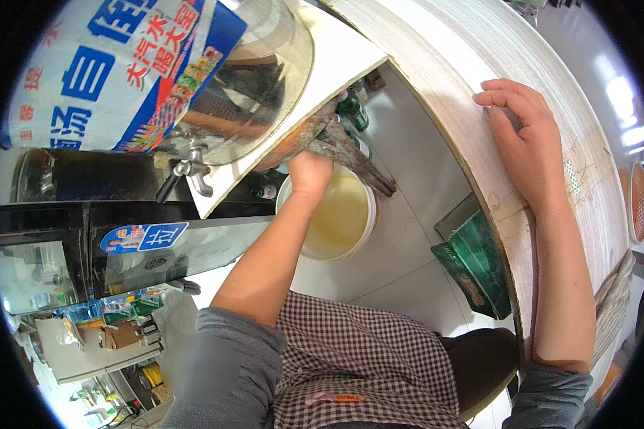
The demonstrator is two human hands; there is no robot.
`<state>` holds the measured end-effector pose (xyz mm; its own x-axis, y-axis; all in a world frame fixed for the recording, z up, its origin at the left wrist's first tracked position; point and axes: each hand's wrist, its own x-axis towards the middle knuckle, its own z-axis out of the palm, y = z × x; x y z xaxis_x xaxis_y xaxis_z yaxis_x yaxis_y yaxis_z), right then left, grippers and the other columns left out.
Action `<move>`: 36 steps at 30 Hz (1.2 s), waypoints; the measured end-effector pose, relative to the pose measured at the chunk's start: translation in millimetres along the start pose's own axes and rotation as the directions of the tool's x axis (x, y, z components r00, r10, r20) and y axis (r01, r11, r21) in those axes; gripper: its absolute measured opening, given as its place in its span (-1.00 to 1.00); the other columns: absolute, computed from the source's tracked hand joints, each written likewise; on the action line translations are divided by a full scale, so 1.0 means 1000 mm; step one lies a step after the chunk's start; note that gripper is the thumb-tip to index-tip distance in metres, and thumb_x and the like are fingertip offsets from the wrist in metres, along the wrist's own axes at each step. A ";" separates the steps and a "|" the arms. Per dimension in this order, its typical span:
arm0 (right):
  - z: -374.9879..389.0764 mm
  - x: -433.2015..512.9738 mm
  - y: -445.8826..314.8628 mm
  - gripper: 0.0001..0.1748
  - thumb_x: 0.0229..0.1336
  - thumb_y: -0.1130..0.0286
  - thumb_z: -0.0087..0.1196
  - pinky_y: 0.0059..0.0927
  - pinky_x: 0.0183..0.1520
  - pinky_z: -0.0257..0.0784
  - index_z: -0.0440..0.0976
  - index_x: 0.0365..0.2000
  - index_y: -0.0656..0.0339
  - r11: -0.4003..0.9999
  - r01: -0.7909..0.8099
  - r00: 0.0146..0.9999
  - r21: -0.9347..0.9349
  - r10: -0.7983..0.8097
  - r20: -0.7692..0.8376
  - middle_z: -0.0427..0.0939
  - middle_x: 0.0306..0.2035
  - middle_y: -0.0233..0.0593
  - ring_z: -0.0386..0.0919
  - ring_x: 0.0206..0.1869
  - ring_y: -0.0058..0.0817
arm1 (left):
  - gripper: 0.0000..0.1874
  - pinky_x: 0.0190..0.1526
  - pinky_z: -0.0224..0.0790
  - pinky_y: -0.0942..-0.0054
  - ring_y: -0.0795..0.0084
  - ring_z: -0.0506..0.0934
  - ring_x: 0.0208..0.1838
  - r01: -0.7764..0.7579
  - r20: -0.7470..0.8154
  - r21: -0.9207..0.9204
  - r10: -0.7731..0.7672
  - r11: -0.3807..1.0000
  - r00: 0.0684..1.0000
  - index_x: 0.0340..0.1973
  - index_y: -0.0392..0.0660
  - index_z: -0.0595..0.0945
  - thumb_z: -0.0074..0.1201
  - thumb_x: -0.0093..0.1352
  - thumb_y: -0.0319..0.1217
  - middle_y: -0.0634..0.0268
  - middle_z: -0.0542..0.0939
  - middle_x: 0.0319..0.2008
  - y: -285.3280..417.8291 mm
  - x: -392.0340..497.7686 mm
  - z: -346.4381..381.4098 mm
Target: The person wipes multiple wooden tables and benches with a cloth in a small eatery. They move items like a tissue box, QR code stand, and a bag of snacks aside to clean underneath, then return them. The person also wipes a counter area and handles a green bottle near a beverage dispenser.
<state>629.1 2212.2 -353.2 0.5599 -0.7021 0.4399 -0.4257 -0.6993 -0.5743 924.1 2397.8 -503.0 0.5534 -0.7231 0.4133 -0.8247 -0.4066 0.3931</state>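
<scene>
My left hand (310,172) reaches below the corner of a white board (349,48), over a white plastic bucket (375,212) with yellowish liquid in it. The fingers are hidden behind a rusty, worn metal stand (306,137), so what they touch does not show. My right hand (526,120) lies on a pale wood-grain counter (440,59), fingers loosely curled and slightly apart, holding nothing. On the board stands a clear cylindrical dispenser (295,59) with a metal tap (193,166), left of my left hand.
Green bottles (353,110) stand on the tiled floor beyond the bucket. A green cardboard box (475,268) leans under the counter's edge. A black glass-door cooler (139,263) is at the left, beside a stocked shelf (80,348). A striped cloth (612,305) hangs at the right.
</scene>
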 end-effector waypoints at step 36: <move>0.008 0.004 -0.002 -0.72 0.18 0.36 0.00 -0.09 0.14 0.48 0.68 -0.24 0.17 0.987 -0.097 0.995 -0.124 0.094 -0.032 0.70 -0.20 -0.10 0.62 -0.04 -0.19 | -0.55 0.14 0.46 0.24 0.00 0.59 0.07 0.058 0.350 -0.346 0.071 0.937 0.934 0.16 -0.26 0.50 0.09 0.34 -0.64 -0.01 0.59 -0.02 0.053 -0.113 -0.114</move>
<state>638.1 2212.3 -355.7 0.4944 -0.7687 0.4057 -0.5632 -0.6388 -0.5241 830.8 2521.3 -435.6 0.4176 -0.8998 0.1267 -0.7002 -0.2298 0.6759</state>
